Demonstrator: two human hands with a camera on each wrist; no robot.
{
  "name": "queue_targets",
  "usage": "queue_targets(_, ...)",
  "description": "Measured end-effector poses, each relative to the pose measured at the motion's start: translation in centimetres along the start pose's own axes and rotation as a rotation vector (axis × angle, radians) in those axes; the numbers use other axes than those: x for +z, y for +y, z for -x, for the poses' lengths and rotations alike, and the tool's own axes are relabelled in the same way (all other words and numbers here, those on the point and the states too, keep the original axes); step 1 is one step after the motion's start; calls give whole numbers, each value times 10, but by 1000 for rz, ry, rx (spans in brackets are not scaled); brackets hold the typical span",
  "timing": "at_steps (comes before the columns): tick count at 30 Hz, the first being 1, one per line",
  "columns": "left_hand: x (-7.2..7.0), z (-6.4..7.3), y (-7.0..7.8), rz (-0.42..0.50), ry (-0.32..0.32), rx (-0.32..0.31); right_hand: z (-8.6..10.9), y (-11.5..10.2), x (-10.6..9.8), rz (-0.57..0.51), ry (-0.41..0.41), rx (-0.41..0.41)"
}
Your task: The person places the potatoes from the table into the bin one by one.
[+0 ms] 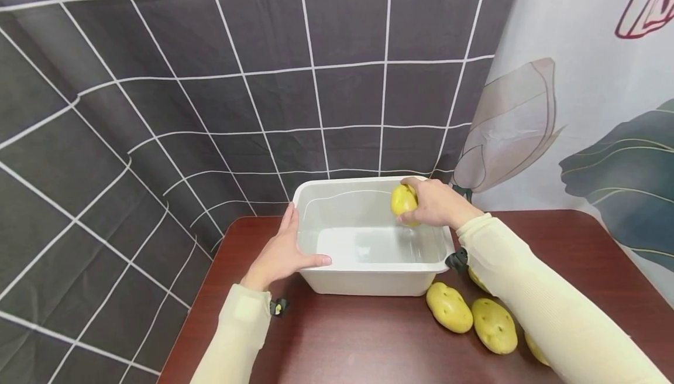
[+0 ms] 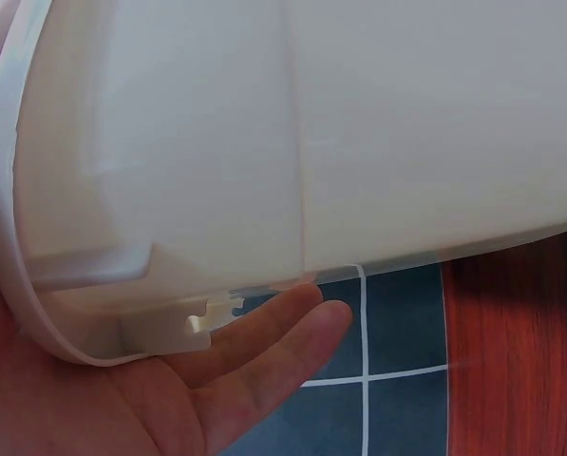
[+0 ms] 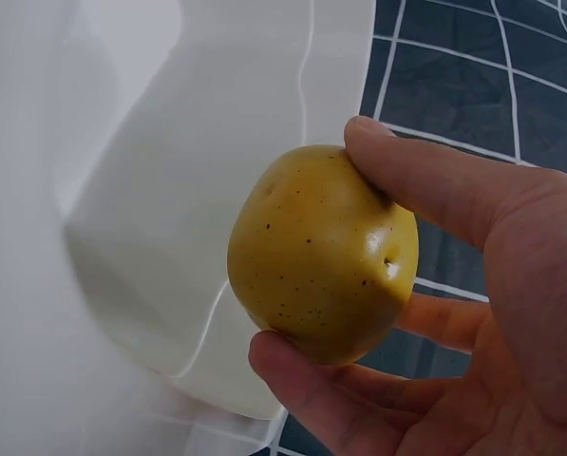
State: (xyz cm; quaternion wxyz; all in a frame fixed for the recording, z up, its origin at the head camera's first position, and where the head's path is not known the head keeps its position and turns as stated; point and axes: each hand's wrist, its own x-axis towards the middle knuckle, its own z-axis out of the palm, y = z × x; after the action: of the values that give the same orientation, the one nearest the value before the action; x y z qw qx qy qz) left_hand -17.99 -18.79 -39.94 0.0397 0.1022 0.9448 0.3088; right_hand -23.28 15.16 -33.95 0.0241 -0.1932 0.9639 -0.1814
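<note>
A white plastic tub (image 1: 368, 283) stands on the table with its inside facing up. My left hand (image 1: 284, 255) holds the tub's left end, the thumb lying over the front rim and the fingers along the outer wall. In the left wrist view the left hand (image 2: 236, 380) lies against the rim, fingertips beside the tub wall (image 2: 406, 133). Over the right part of the tub, my right hand (image 1: 437, 201) grips a yellow potato (image 1: 402, 199). Thumb and fingers of the right hand (image 3: 511, 256) pinch the speckled potato (image 3: 321, 256) from opposite sides in the right wrist view.
Several more potatoes lie on the table right of the tub, among them one potato (image 1: 449, 308) near its corner and another potato (image 1: 495, 325) beside it. My right sleeve (image 1: 547, 296) partly covers others. A dark gridded curtain (image 1: 347, 97) hangs behind the tub.
</note>
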Motion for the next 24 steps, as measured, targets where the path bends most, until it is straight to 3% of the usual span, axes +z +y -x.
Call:
queue_targets(10, 0, 0, -1, 5, 1, 1, 2, -3, -4, -22, 21, 36)
queue_targets(24, 0, -2, -1, 2, -7, -4, 8, -5, -4, -30, 49, 13)
